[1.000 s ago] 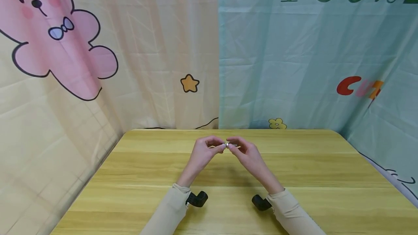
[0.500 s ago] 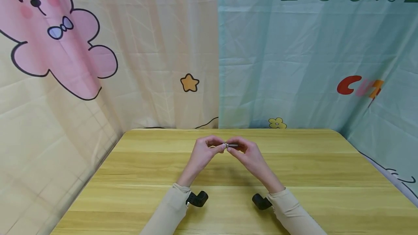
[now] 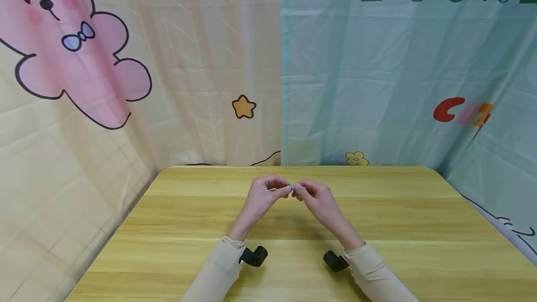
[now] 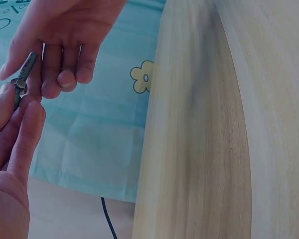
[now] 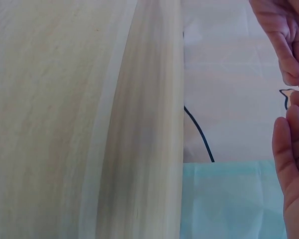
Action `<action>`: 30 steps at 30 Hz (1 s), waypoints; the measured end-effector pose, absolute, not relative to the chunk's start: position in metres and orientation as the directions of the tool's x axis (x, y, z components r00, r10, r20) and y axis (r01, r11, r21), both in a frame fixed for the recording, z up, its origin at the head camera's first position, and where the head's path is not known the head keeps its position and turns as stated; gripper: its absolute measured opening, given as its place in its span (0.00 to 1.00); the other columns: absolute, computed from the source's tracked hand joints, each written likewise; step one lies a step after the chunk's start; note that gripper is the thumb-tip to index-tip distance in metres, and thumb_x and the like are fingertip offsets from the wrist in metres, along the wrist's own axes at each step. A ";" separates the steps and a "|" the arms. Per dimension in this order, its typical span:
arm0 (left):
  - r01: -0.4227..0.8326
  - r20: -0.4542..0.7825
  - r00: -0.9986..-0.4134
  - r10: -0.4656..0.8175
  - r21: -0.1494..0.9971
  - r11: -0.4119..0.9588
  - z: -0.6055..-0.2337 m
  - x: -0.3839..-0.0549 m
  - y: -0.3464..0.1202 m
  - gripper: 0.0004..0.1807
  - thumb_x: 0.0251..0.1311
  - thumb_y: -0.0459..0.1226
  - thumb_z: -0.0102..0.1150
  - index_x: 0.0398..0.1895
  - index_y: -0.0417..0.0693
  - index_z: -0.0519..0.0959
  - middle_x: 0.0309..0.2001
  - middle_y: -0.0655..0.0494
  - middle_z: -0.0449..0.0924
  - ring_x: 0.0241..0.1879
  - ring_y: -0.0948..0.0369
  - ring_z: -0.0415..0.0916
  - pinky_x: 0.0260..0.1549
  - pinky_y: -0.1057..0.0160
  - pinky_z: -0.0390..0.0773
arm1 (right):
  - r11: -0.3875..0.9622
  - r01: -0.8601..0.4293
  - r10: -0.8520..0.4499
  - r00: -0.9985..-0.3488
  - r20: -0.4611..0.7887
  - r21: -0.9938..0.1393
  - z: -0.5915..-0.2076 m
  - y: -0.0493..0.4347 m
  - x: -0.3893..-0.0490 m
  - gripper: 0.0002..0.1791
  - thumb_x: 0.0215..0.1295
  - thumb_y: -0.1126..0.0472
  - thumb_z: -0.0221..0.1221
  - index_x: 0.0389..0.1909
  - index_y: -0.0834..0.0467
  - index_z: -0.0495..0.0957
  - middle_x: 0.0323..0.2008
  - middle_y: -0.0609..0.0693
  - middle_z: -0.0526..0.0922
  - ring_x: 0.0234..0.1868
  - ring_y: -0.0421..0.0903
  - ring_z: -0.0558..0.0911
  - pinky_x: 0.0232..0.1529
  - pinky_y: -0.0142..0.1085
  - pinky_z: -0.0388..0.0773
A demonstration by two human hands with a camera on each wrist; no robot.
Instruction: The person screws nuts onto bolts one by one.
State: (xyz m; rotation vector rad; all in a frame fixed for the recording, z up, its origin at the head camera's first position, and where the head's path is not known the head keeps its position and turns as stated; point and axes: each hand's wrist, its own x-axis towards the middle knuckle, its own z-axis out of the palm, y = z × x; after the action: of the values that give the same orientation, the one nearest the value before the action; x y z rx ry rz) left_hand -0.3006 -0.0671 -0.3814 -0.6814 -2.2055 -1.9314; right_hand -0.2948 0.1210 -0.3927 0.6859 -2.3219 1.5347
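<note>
A metal bolt [image 4: 28,66] with a nut [image 4: 19,84] on its thread is held above the far part of the table, between both hands. My left hand [image 3: 263,195] pinches the bolt's head end between thumb and index finger. My right hand [image 3: 317,199] has its thumb and index finger at the nut, with the threaded shank pointing in towards its palm. Its other fingers hang loosely bent in the left wrist view. In the right wrist view, parts of both hands show at the right edge; the bolt is out of sight there.
The wooden table [image 3: 268,223] stretches below the hands. Printed curtains [image 3: 335,59] hang behind it and at the sides. Black wrist-worn devices [image 3: 253,256] stick out inward from the sleeves. A dark cable [image 4: 107,216] hangs beyond the table edge.
The right fingertips opened slightly along the shank, showing more of it half a second ago, and now close in again near the nut. The left hand has stayed almost still.
</note>
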 end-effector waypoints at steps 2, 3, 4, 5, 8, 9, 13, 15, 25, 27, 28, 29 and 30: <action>0.418 0.391 -0.888 0.243 0.905 0.072 -0.381 -0.301 -0.067 0.05 0.60 0.34 0.68 0.36 0.41 0.85 0.35 0.50 0.85 0.34 0.56 0.82 0.39 0.58 0.83 | 0.310 -0.531 -0.234 -0.847 0.478 -0.789 -0.392 0.121 -0.295 0.14 0.74 0.49 0.55 0.41 0.53 0.83 0.36 0.50 0.83 0.37 0.48 0.80 0.34 0.37 0.77; 0.419 0.393 -0.888 0.240 0.905 0.069 -0.380 -0.301 -0.067 0.05 0.60 0.34 0.68 0.36 0.41 0.85 0.35 0.50 0.85 0.34 0.57 0.82 0.39 0.58 0.83 | 0.298 -0.536 -0.238 -0.843 0.483 -0.790 -0.391 0.122 -0.295 0.12 0.73 0.49 0.56 0.44 0.52 0.82 0.38 0.49 0.83 0.39 0.47 0.80 0.37 0.38 0.78; 0.423 0.397 -0.886 0.240 0.904 0.064 -0.380 -0.301 -0.067 0.05 0.60 0.34 0.68 0.36 0.40 0.85 0.35 0.50 0.85 0.34 0.57 0.82 0.39 0.58 0.83 | 0.281 -0.544 -0.245 -0.837 0.489 -0.791 -0.391 0.122 -0.295 0.11 0.73 0.51 0.57 0.46 0.52 0.82 0.41 0.48 0.83 0.42 0.46 0.80 0.41 0.39 0.79; 0.424 0.400 -0.885 0.238 0.904 0.060 -0.380 -0.301 -0.067 0.05 0.60 0.34 0.68 0.36 0.40 0.85 0.35 0.50 0.84 0.33 0.57 0.82 0.38 0.58 0.83 | 0.259 -0.553 -0.255 -0.830 0.497 -0.792 -0.391 0.123 -0.295 0.10 0.72 0.54 0.58 0.48 0.52 0.81 0.44 0.48 0.83 0.45 0.46 0.80 0.45 0.40 0.78; 0.423 0.400 -0.886 0.236 0.904 0.057 -0.380 -0.301 -0.068 0.05 0.61 0.33 0.67 0.37 0.40 0.85 0.35 0.50 0.84 0.34 0.57 0.82 0.38 0.58 0.83 | 0.216 -0.585 -0.288 -0.803 0.522 -0.781 -0.389 0.124 -0.295 0.10 0.69 0.60 0.62 0.49 0.53 0.80 0.46 0.47 0.82 0.48 0.46 0.80 0.49 0.41 0.78; 0.421 0.397 -0.887 0.236 0.905 0.057 -0.380 -0.301 -0.068 0.05 0.61 0.33 0.67 0.37 0.40 0.85 0.36 0.50 0.84 0.34 0.57 0.82 0.39 0.58 0.83 | 0.205 -0.595 -0.301 -0.794 0.529 -0.777 -0.390 0.124 -0.296 0.10 0.68 0.62 0.62 0.49 0.55 0.80 0.46 0.48 0.82 0.48 0.48 0.80 0.49 0.42 0.78; 0.414 0.390 -0.890 0.237 0.908 0.060 -0.380 -0.301 -0.068 0.04 0.60 0.33 0.68 0.36 0.41 0.85 0.35 0.51 0.85 0.34 0.56 0.82 0.39 0.58 0.83 | 0.185 -0.606 -0.329 -0.780 0.532 -0.774 -0.376 0.121 -0.285 0.09 0.67 0.70 0.61 0.47 0.63 0.79 0.44 0.55 0.82 0.47 0.53 0.81 0.49 0.44 0.79; 0.418 0.393 -0.888 0.240 0.906 0.062 -0.381 -0.301 -0.067 0.04 0.60 0.33 0.68 0.36 0.41 0.85 0.35 0.51 0.85 0.35 0.56 0.83 0.39 0.58 0.83 | 0.186 -0.598 -0.330 -0.786 0.523 -0.780 -0.369 0.119 -0.278 0.09 0.66 0.72 0.60 0.46 0.66 0.78 0.44 0.58 0.82 0.48 0.56 0.82 0.50 0.45 0.79; 0.427 0.399 -0.884 0.243 0.901 0.074 -0.380 -0.301 -0.067 0.04 0.60 0.33 0.68 0.35 0.42 0.85 0.34 0.51 0.85 0.34 0.56 0.83 0.39 0.55 0.83 | 0.261 -0.578 -0.314 -0.808 0.498 -0.773 -0.375 0.119 -0.283 0.06 0.69 0.67 0.59 0.44 0.65 0.80 0.40 0.56 0.83 0.43 0.52 0.83 0.47 0.39 0.80; 0.431 0.402 -0.883 0.243 0.899 0.077 -0.380 -0.300 -0.066 0.03 0.59 0.33 0.68 0.34 0.42 0.85 0.34 0.52 0.85 0.34 0.56 0.83 0.39 0.55 0.83 | 0.274 -0.567 -0.305 -0.817 0.489 -0.777 -0.382 0.120 -0.289 0.07 0.71 0.64 0.58 0.42 0.63 0.81 0.37 0.54 0.84 0.40 0.53 0.83 0.44 0.40 0.81; 0.431 0.402 -0.883 0.243 0.899 0.076 -0.380 -0.300 -0.066 0.03 0.59 0.33 0.68 0.34 0.42 0.85 0.34 0.52 0.85 0.34 0.56 0.83 0.39 0.55 0.83 | 0.276 -0.555 -0.299 -0.825 0.479 -0.785 -0.386 0.121 -0.292 0.07 0.71 0.62 0.58 0.42 0.62 0.82 0.36 0.54 0.84 0.39 0.52 0.83 0.42 0.41 0.81; 0.431 0.402 -0.883 0.242 0.899 0.078 -0.380 -0.300 -0.066 0.03 0.59 0.33 0.68 0.34 0.42 0.85 0.33 0.52 0.85 0.34 0.56 0.83 0.39 0.55 0.83 | 0.275 -0.540 -0.293 -0.835 0.466 -0.795 -0.390 0.122 -0.295 0.08 0.72 0.60 0.58 0.42 0.60 0.82 0.36 0.53 0.84 0.38 0.53 0.82 0.41 0.43 0.81; 0.431 0.402 -0.883 0.242 0.899 0.078 -0.380 -0.300 -0.066 0.03 0.59 0.33 0.68 0.34 0.42 0.85 0.34 0.52 0.85 0.34 0.56 0.83 0.39 0.57 0.83 | 0.275 -0.530 -0.289 -0.841 0.457 -0.802 -0.391 0.122 -0.296 0.09 0.72 0.58 0.58 0.42 0.59 0.82 0.36 0.52 0.84 0.38 0.52 0.82 0.40 0.43 0.81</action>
State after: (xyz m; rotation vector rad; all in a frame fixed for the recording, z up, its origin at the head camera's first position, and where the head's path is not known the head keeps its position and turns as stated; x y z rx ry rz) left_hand -0.2997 -0.0661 -0.3798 -0.6908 -2.1929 -1.9173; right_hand -0.2956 0.1218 -0.3905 0.7608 -2.3228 1.5965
